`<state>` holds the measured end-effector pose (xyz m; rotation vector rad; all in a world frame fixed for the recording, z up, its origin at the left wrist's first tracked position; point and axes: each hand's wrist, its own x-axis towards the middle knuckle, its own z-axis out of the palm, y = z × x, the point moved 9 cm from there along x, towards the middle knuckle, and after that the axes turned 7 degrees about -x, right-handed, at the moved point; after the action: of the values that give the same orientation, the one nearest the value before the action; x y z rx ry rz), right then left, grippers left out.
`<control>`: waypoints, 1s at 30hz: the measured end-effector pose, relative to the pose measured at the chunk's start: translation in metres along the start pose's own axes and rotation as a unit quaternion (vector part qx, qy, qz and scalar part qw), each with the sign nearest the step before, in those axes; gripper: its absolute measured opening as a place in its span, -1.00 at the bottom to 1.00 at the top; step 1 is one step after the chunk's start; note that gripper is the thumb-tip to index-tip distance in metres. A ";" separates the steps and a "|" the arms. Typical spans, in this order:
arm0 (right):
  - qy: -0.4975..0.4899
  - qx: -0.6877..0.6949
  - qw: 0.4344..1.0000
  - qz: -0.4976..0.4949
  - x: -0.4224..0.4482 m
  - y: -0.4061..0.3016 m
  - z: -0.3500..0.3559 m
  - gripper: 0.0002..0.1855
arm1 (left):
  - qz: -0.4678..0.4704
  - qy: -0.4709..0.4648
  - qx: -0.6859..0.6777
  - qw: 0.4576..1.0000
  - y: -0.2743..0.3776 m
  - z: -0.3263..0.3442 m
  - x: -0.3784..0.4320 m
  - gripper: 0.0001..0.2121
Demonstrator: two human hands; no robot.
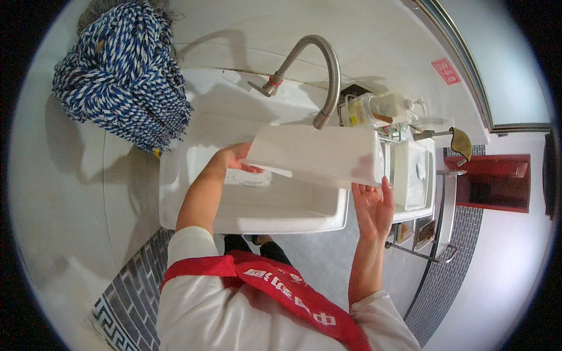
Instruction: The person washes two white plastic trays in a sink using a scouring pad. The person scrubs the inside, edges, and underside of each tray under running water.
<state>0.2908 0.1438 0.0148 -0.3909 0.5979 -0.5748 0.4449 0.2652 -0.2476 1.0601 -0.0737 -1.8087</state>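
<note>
A white, box-like plastic container [311,153] is held tilted between my hands, over a white ceramic sink [254,224]. My left hand [240,159] grips its left end, the fingers partly behind it. At the right end, my right hand [373,202] supports the lower corner with its palm turned up and fingertips under the edge. Just above the container's upper edge is the spout of a curved metal faucet [331,74]. Whether water runs from it I cannot tell. The container's inside is hidden from me.
A blue-and-white string mop head [123,79] hangs on the wall at left. A second sink [432,193] at right holds a white basin [397,175]. Bottles [397,107] stand in a rack behind it. A metal-railed cart [445,219] and a red cabinet [494,182] are farther right.
</note>
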 end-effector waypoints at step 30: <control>-0.112 -0.250 0.925 0.263 -0.013 0.163 0.026 -0.64 | 0.147 0.398 -0.009 0.906 -0.092 -0.189 -0.101 -0.54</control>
<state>0.3620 0.2827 -0.0414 -0.7360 0.5938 0.1511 0.5207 0.4633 -0.3451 1.6032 0.2652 -1.0059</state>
